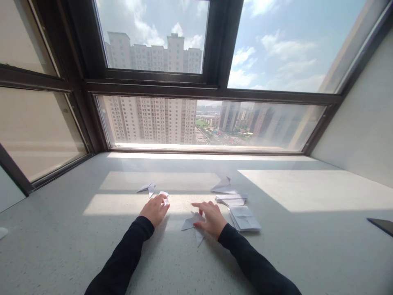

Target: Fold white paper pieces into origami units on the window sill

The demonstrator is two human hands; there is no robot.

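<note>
My left hand (154, 210) is closed around a small folded white paper piece (166, 201), its fingertips partly covering it. Just beyond that hand lies a folded paper shape with pointed ends (149, 188). My right hand (211, 218) hovers over or rests on another pointed folded paper (189, 223); its index finger and thumb are apart, and I cannot tell whether they touch the paper. Part of that paper is hidden under the hand.
Right of my right hand are a stack of folded paper (245, 218), a flat folded strip (231, 199) and a pointed folded paper (224, 187). A dark flat object (382, 225) lies at the far right of the white sill (291, 254). Windows (211, 123) rise behind.
</note>
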